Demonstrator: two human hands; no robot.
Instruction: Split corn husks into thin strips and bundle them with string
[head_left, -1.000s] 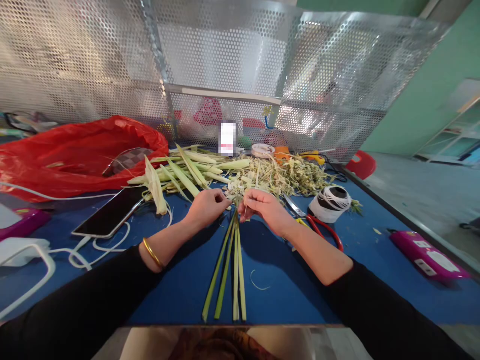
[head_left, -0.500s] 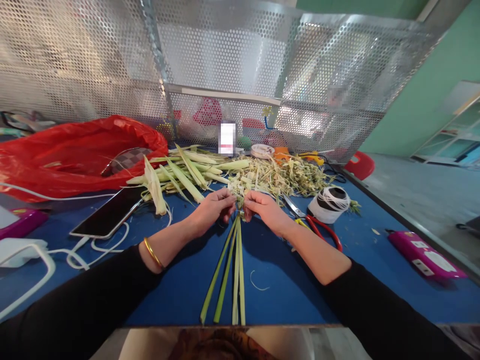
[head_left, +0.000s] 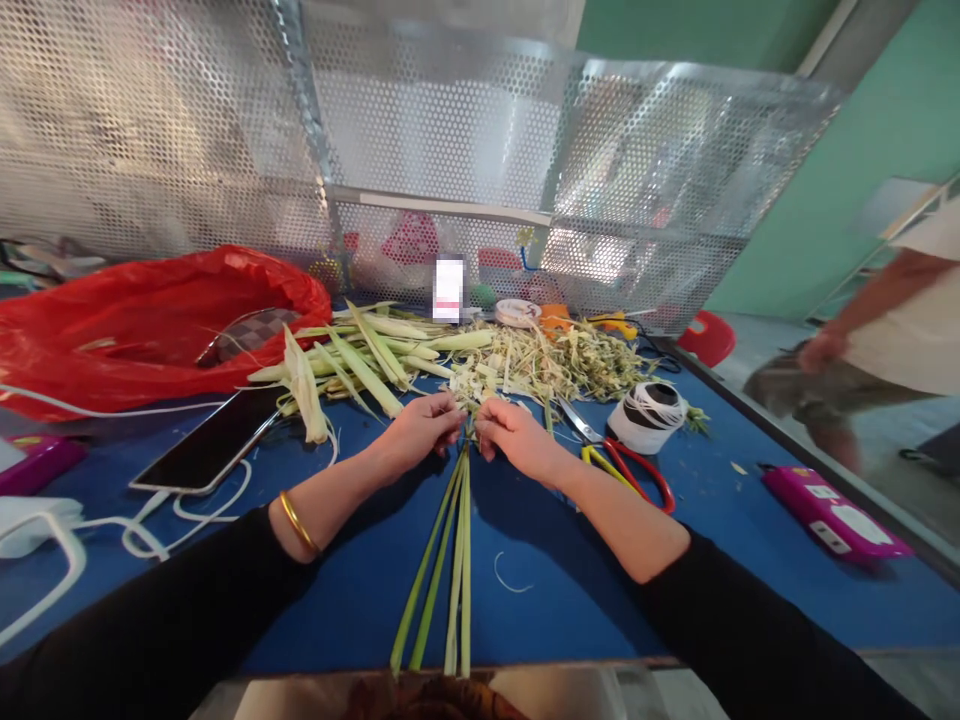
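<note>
Several long, thin green stalks fan out across the blue table toward its front edge. Their upper ends come together between my two hands. My left hand is closed in a pinch at the left of the gathered ends. From the right, my right hand pinches in the same way, a small gap away. Whatever the fingertips grip is too small to make out. Just beyond the hands lies a heap of pale, dry plant scraps. Scissors with red and yellow handles rest to the right of my right hand.
Corn husks are piled behind my left hand. A phone with a white cable and a red plastic bag are on the left. To the right are a thread spool and a purple packet. A person stands beyond the table.
The view has shifted slightly. Both hands stay pinched at the stalks' upper ends, a little closer together. A person has come into view at the right.
</note>
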